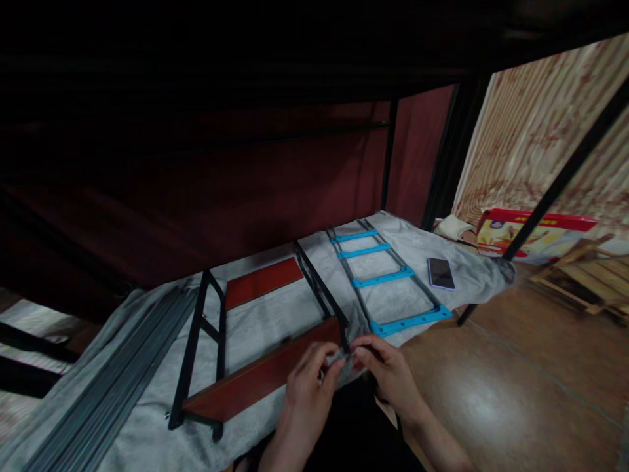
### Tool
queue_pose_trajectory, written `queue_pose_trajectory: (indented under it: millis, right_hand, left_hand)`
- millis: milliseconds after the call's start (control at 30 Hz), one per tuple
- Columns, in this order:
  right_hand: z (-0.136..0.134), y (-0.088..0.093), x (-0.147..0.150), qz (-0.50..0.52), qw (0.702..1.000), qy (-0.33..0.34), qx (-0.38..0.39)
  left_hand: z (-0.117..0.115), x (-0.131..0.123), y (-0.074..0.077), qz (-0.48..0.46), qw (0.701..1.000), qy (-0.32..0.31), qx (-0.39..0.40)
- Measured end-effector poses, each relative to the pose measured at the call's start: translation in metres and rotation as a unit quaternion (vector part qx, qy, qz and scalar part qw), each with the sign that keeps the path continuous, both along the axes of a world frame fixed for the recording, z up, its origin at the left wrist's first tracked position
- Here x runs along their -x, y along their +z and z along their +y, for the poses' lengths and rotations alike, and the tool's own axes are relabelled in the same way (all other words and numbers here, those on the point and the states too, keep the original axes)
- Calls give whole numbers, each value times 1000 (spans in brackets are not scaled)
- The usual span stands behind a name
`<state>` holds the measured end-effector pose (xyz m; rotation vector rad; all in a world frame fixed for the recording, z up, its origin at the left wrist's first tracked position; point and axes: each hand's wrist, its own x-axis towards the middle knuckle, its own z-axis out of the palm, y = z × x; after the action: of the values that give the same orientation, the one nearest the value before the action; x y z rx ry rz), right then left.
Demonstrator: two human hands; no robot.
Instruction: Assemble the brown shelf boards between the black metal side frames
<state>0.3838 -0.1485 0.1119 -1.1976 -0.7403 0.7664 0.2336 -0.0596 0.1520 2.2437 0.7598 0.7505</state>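
Note:
Two red-brown boards join the black metal end frames of a small rack lying on a grey cloth. The near board (pixel 268 373) runs toward my hands, and the far board (pixel 265 282) lies behind it. My left hand (pixel 310 387) is at the near board's right end, thumb and fingers curled in a pinch. Across from it, my right hand (pixel 390 373) pinches beside the lower end of the right black frame (pixel 314 278). Anything between the fingertips is too small to make out. Just beyond my right hand lies a ladder-like frame with blue crossbars (pixel 413 321) and grey rods.
Several long grey metal rods (pixel 122 367) lie at the left on the grey cloth (pixel 147 419). A phone (pixel 441 273) rests at the right. Black posts (pixel 565 170) and a dark overhead structure surround the surface. A red-and-yellow box (pixel 533 236) and a wooden stool (pixel 590 278) stand beyond.

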Motion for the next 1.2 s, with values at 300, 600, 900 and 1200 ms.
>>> queue_pose_trajectory:
  millis: [300, 600, 900, 1200]
  right_hand:
    - [67, -44, -65, 150, 984, -100, -4]
    - [88, -45, -52, 205, 977, -59, -30]
    - [89, -45, -45, 122, 992, -42, -9]
    - [86, -47, -47, -13, 1000, -25, 8]
  left_hand:
    - [52, -50, -21, 211, 969, 32, -123]
    - [56, -57, -26, 258, 958, 26, -125]
    - [61, -59, -26, 233, 969, -3, -83]
    - [59, -62, -21, 234, 971, 41, -13]
